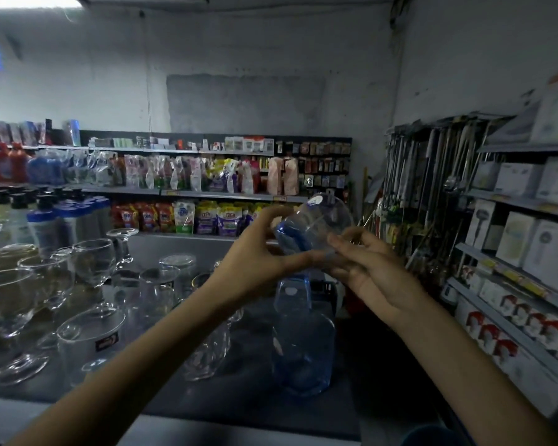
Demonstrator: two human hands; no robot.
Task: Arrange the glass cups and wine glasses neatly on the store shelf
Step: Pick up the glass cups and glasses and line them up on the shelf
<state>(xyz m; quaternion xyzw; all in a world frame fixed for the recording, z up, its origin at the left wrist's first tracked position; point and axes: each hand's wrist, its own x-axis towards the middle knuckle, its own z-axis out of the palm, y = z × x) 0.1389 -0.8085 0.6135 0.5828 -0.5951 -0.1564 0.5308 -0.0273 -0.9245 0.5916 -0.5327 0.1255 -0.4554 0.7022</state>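
Dim store aisle, stocked back shelves (207,191) along the far wall. Dark shelf top (255,397) in the foreground carries the glassware: wine glasses (94,262) grouped at left, a clear tumbler (87,342) with a dark label near the front, and a stack of blue cups (303,342) at centre-right.

Both forearms reach forward and up, converging. The blue glass cup (313,226) is held in the air above the stack, tilted on its side, well clear of the shelf. Left hand (258,252) grips it from the left, thumb over the top, fingers extended underneath. Right hand (368,268) is palm-up, with thumb and curled fingertips pinching the cup's right end. Exact contact is blurred.
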